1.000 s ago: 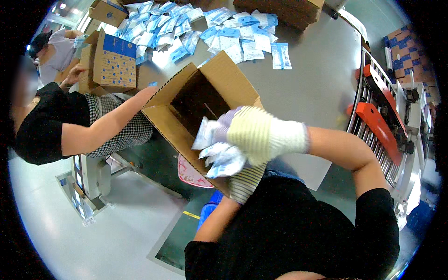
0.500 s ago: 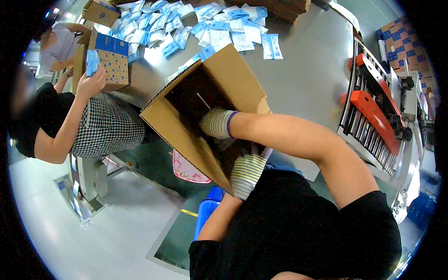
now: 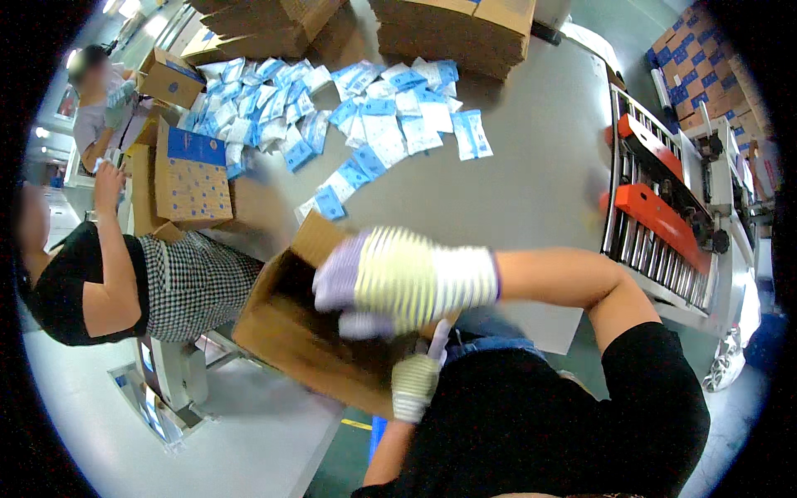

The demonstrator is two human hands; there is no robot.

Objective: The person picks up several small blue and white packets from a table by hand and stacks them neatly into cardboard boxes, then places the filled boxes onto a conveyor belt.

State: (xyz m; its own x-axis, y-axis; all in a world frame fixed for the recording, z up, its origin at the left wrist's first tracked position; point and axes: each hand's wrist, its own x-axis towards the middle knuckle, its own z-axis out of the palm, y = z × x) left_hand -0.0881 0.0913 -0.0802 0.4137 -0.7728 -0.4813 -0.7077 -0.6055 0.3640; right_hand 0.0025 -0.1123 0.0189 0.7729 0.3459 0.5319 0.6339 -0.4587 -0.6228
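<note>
An open cardboard box [image 3: 286,353] stands tilted in front of my body, its dark inside partly hidden by my hand. My left hand [image 3: 415,386], in a striped glove with purple fingertips, grips the wall of the box nearest me, thumb up over the edge. Above the box's opening is my right hand [image 3: 407,278], gloved alike, with fingers bent and smeared by motion. Whether anything is in them cannot be made out. Beyond the box, a loose pile of blue-and-white sachets [image 3: 382,133] lies on the grey table [image 3: 531,166].
Stacks of flattened cardboard [image 3: 448,37] stand at the table's far side. At left, a person in a checked apron [image 3: 195,286] works by another carton [image 3: 191,174], with a second person [image 3: 100,116] behind. A roller conveyor with red guards [image 3: 664,216] stands at right.
My right hand has come up out of the box to above its opening. The box's far flap has swung down or tipped. The co-worker's raised hand with blue packets has moved away from the carton.
</note>
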